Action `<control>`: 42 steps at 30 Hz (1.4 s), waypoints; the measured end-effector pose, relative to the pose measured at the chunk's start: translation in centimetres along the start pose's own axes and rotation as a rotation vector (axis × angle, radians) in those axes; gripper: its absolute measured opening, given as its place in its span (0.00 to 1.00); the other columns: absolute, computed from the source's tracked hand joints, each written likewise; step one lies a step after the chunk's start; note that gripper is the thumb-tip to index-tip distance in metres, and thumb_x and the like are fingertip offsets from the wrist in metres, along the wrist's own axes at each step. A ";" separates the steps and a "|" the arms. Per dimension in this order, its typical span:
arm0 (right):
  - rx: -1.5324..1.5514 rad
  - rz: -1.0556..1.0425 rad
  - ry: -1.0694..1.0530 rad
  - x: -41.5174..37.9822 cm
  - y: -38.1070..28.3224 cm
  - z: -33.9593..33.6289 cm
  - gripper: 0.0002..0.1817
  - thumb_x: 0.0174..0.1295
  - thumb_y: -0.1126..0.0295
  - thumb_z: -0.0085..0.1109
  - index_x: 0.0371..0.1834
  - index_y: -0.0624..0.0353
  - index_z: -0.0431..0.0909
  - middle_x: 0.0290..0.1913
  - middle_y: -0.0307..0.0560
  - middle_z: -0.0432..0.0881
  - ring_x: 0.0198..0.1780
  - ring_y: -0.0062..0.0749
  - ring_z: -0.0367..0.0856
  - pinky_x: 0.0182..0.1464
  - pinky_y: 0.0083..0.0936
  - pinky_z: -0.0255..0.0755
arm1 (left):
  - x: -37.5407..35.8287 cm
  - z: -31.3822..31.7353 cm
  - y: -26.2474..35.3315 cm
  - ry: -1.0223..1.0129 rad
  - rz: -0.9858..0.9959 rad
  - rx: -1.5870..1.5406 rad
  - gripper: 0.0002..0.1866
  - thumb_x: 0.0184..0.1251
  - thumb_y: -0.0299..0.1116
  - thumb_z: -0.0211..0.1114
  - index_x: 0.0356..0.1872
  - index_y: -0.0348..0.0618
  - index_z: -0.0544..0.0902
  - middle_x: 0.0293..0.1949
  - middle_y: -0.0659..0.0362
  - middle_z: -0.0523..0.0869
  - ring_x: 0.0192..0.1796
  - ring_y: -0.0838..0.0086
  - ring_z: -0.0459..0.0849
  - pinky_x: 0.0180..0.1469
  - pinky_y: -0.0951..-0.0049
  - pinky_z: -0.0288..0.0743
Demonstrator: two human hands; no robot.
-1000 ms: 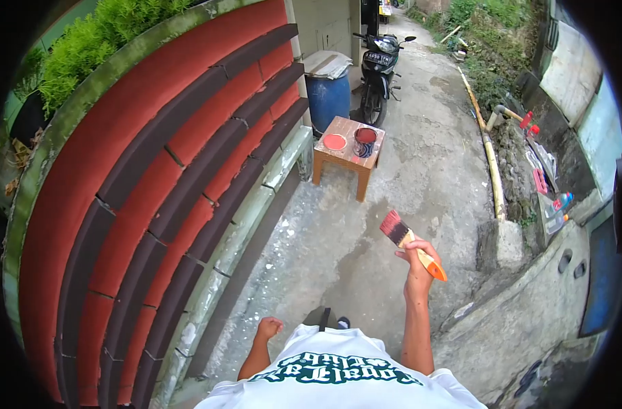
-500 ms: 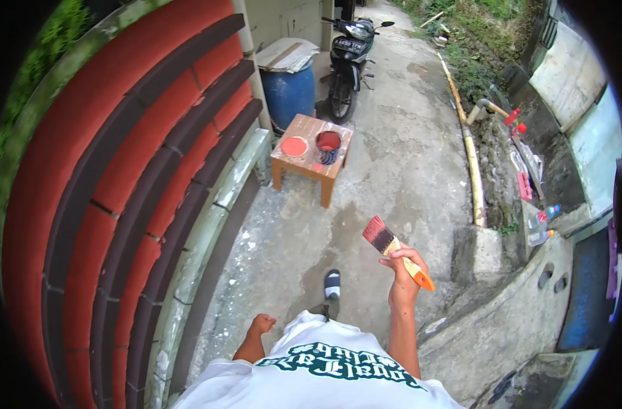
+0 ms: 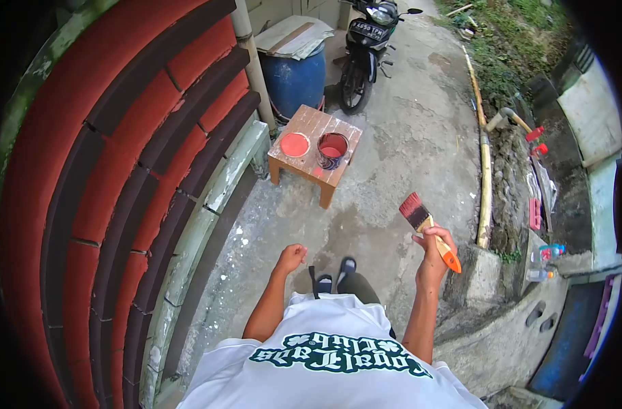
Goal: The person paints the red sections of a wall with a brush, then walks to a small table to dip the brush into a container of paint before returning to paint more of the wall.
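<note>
1. Right hand (image 3: 433, 247) grips the orange-handled paintbrush (image 3: 428, 228), bristles up, well short of the wooden stool (image 3: 316, 140)
2. Left hand (image 3: 290, 258) is a loose, empty fist
3. Paint can (image 3: 332, 150) and lid (image 3: 295, 144) sit on the stool

Red-and-brown striped wall (image 3: 120, 157), concrete lane (image 3: 406, 157), wooden stool (image 3: 316, 146), daylight

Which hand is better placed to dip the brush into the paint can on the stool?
The right hand, probably. It already grips the paintbrush, bristles raised toward the paint can on the wooden stool. The left hand is a closed, empty fist.
</note>
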State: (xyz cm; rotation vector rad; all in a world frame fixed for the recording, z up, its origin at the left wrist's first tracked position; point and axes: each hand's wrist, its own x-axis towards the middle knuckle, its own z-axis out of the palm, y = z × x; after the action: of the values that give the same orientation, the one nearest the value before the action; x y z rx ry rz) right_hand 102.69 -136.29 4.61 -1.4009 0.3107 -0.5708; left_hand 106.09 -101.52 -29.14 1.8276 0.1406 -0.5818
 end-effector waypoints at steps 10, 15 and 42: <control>-0.081 0.038 -0.432 16.6 7.6 7.7 0.06 0.67 0.84 0.67 0.41 0.63 0.89 0.57 0.54 0.89 0.54 0.32 0.87 0.57 0.27 0.79 | 4.6 -0.9 -1.8 0.263 -0.394 -0.280 0.22 0.87 0.46 0.58 0.36 0.38 0.84 0.26 0.59 0.86 0.29 0.75 0.85 0.33 0.71 0.80; -0.034 0.156 -0.592 26.1 11.5 13.0 0.07 0.67 0.84 0.65 0.44 0.63 0.89 0.58 0.52 0.89 0.52 0.29 0.86 0.55 0.25 0.79 | 7.8 -1.8 -1.1 0.373 -0.476 -0.387 0.21 0.87 0.45 0.57 0.37 0.38 0.83 0.29 0.57 0.86 0.28 0.76 0.84 0.33 0.70 0.82; -0.596 0.321 -0.728 39.5 56.0 27.9 0.10 0.63 0.73 0.64 0.45 0.58 0.91 0.47 0.57 0.93 0.48 0.43 0.94 0.53 0.34 0.84 | 16.6 -0.5 6.3 0.335 -0.477 -0.055 0.05 0.70 0.26 0.67 0.42 0.41 0.80 0.34 0.57 0.87 0.37 0.70 0.89 0.43 0.68 0.82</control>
State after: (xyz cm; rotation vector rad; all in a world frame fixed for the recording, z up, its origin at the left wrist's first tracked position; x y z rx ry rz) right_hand 160.85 -130.99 -40.80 -1.9739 0.1057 0.3448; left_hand 123.05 -106.34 -31.17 1.8315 0.8264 -0.5839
